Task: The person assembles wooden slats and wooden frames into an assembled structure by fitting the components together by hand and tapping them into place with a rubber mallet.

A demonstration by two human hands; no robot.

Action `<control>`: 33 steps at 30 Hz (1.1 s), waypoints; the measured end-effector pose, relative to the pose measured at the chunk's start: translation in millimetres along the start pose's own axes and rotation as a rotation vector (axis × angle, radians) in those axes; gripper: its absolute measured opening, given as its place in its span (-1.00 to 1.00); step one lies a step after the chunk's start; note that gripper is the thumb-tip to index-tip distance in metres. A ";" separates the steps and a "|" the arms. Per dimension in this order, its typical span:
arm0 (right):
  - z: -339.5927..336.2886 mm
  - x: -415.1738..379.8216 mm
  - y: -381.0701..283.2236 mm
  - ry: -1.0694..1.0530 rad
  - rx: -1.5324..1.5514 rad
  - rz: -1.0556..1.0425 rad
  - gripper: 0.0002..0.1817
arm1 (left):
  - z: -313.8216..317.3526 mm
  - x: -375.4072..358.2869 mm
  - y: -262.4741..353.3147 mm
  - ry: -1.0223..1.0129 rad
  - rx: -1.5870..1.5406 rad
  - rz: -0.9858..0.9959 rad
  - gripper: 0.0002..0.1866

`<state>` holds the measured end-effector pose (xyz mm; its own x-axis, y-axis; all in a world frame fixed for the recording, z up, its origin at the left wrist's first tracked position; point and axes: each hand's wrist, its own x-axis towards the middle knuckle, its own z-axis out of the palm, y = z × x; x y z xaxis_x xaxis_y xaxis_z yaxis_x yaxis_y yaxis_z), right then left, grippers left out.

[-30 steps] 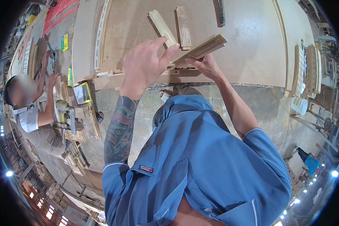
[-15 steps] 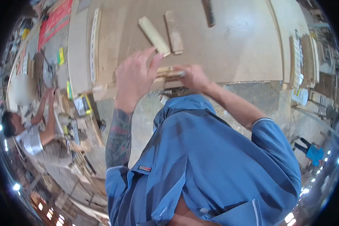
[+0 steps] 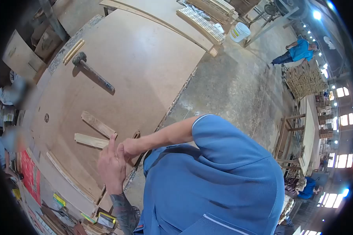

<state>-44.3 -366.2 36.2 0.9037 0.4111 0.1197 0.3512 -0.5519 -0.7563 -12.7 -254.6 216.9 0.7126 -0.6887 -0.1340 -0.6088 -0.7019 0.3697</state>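
My left hand (image 3: 110,166), at the end of the tattooed forearm, is raised over the table edge with its index finger and thumb stretched out. Close beside it, my right hand (image 3: 131,148) is curled, its fingertips hidden behind the left. What it grips cannot be made out. The end of a wooden piece (image 3: 137,134) shows just past the right hand at the table edge. Two short wooden strips lie just beyond my hands: a pale strip (image 3: 89,140) and a browner strip (image 3: 98,124).
A dark-headed mallet (image 3: 93,73) lies on the worktable (image 3: 145,58), with narrow strips (image 3: 73,51) beyond it. A long slat (image 3: 68,175) runs along the left. White bucket (image 3: 239,32) and slotted wooden parts (image 3: 200,25) are at upper right. A person in blue (image 3: 300,51) stands farther off.
The view has swung to the right, bringing the whole mallet and more of the workshop floor into sight. My hands have come closer together, the left now partly covering the right.
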 end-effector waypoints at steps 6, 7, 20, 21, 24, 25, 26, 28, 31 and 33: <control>-12.9 72.8 39.5 0.090 -0.090 0.319 -0.69 | -5.0 -1.7 -23.2 0.226 -0.606 -0.329 -0.53; -19.0 92.8 29.8 -0.006 -0.054 0.343 -0.57 | -4.3 -2.7 -21.5 0.238 -0.464 -0.302 -0.53; 27.8 124.8 47.3 0.195 -0.079 0.324 -0.55 | 4.3 -6.7 -17.8 0.392 -0.234 -0.301 -0.56; 24.1 113.2 54.7 0.320 0.163 0.261 -0.56 | 4.8 -7.5 -18.4 0.401 -0.229 -0.289 -0.57; -42.8 50.9 22.0 0.368 0.518 0.496 -0.64 | 4.8 -10.3 -11.0 0.391 -0.268 -0.284 -0.58; -48.9 30.1 23.4 0.368 0.510 0.507 -0.64 | 4.5 -9.2 -12.3 0.403 -0.283 -0.285 -0.59; -54.6 9.9 24.7 0.298 0.644 0.440 -0.67 | 9.4 -9.1 -15.7 0.428 -0.243 -0.263 -0.60; -54.4 -20.7 28.6 0.150 0.752 0.407 -0.72 | 9.8 -9.4 -17.8 0.420 -0.257 -0.251 -0.61; -29.3 -39.0 36.5 0.133 0.702 0.499 -0.70 | 13.5 -9.2 -19.6 0.421 -0.275 -0.236 -0.64; -23.6 -44.2 41.6 0.099 0.573 0.505 -0.69 | 13.8 -8.7 -21.8 0.434 -0.275 -0.230 -0.66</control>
<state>-63.9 -424.4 14.6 0.9480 0.1269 -0.2919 -0.2670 -0.1822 -0.9463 -10.4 -235.7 197.3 0.9296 -0.3451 0.1293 -0.3490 -0.7117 0.6097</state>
